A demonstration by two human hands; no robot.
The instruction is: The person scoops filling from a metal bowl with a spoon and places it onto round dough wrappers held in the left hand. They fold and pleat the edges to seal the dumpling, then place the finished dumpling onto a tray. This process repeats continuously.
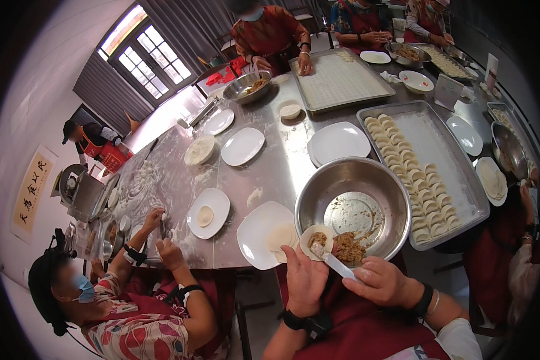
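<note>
On the fingers of my left hand (307,276) lies a round dumpling wrapper (305,240) with brown filling (317,239) on it. My right hand (380,281) grips a flat white spatula (339,266), its tip touching the filling. Just beyond both hands stands a large steel bowl (308,193) with more filling (351,249) at its near side. Several wrappers (281,237) are spread on a square white plate (256,220) left of the bowl. To the right, a metal tray (465,202) holds rows of folded dumplings (425,202).
Stacked white plates (339,141) stand behind the bowl. A plate with one wrapper (205,216) and a bowl of flour (199,150) are on the left. A co-worker (148,310) sits close at left; another person's arm (527,211) is at right. Across the table, a person reaches over a tray (342,81).
</note>
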